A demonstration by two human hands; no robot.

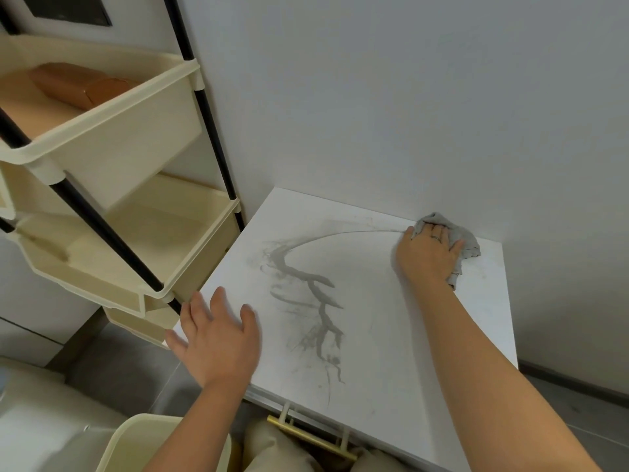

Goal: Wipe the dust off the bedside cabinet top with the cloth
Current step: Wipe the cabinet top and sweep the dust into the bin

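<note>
Grey cloth (471, 247) lay right of centre frame, at the far edge of the cabinet top (391, 335), by the wall. Right hand (429, 255) pressed it flat, grip uncurled, fingers straight. Left hand (218, 338) spread, holding nothing, at the top's left edge. Dust streaks (313, 301) mid-frame.

Cloth (466, 245) on cabinet top (391, 335), far-right corner
</note>
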